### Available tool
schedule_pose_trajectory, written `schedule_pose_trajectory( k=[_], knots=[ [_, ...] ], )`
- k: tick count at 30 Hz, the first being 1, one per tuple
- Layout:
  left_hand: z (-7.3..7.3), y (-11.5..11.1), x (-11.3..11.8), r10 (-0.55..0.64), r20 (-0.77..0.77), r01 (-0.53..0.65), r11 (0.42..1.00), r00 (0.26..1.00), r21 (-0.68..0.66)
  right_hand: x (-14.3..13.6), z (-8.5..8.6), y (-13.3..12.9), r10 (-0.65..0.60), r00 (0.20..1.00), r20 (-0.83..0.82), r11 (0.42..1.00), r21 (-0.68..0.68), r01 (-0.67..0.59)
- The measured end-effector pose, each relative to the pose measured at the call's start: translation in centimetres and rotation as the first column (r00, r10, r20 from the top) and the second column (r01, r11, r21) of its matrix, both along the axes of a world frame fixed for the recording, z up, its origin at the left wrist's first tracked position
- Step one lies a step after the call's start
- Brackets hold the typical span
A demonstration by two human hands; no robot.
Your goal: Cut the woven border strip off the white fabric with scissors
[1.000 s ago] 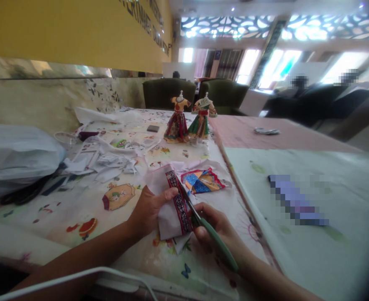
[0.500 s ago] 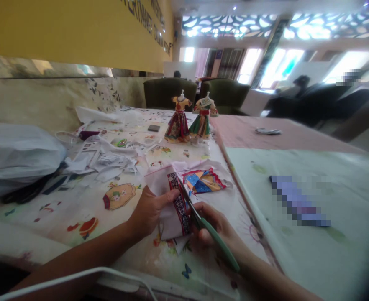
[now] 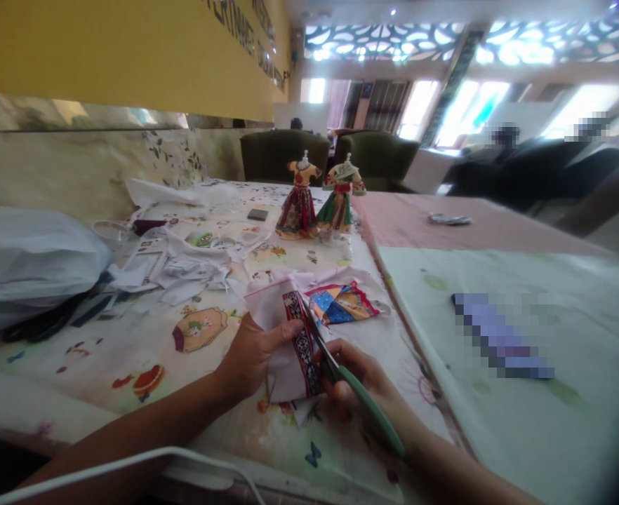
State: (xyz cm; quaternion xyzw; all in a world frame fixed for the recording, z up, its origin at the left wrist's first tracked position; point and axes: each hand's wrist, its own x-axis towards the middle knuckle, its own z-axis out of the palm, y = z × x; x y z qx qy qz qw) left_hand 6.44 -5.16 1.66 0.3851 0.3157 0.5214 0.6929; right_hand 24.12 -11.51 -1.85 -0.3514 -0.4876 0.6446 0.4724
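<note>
My left hand (image 3: 251, 351) pinches a white cloth (image 3: 283, 375) that bears a black-and-white patterned band with red edges (image 3: 305, 351), the thumb lying on the band. In my right hand (image 3: 354, 375) are green-handled scissors (image 3: 373, 414), their blades pointing away from me along the band's right edge. Just beyond the blades lies a blue, orange and red patchwork piece (image 3: 341, 303) on white cloth. Left of my left hand, a beige shaped piece with a dark red end (image 3: 200, 330) rests flat on the table.
Two small dressed figures, one red-skirted (image 3: 297, 203) and one green-skirted (image 3: 340, 203), stand farther back. White scraps (image 3: 183, 270) and a white bag (image 3: 36, 252) lie left. A white cable (image 3: 167, 452) crosses the near edge. A blurred-out blue object (image 3: 499, 337) lies right.
The hands, cloth and scissors have barely shifted, with the cloth and scissors slightly to the right. Both hands keep their hold.
</note>
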Motion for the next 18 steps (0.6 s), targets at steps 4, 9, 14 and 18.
schedule_pose_trajectory(
  k=[4, 9, 14, 18],
  knots=[
    [0.16, -0.09, -0.01, -0.008, 0.002, 0.008, 1.000, 1.000, 0.009, -0.01, 0.09, -0.04, -0.011, 1.000, 0.005, 1.000, 0.000, 0.011],
    [0.10, -0.20, 0.01, -0.025, 0.020, 0.025, 1.000, 0.999, 0.002, -0.02, 0.30, -0.14, -0.030, 1.000, -0.009, 1.000, -0.005, 0.030],
    [0.43, -0.03, 0.03, 0.009, 0.044, -0.010, 1.000, 0.999, 0.006, -0.01, 0.47, -0.15, -0.031, 0.999, 0.043, 0.999, -0.028, 0.032],
    [0.72, 0.24, 0.04, 0.047, 0.048, -0.048, 0.999, 0.998, 0.024, -0.01, 0.83, 0.01, -0.042, 0.996, 0.081, 0.999, -0.006, 0.042]
  ],
)
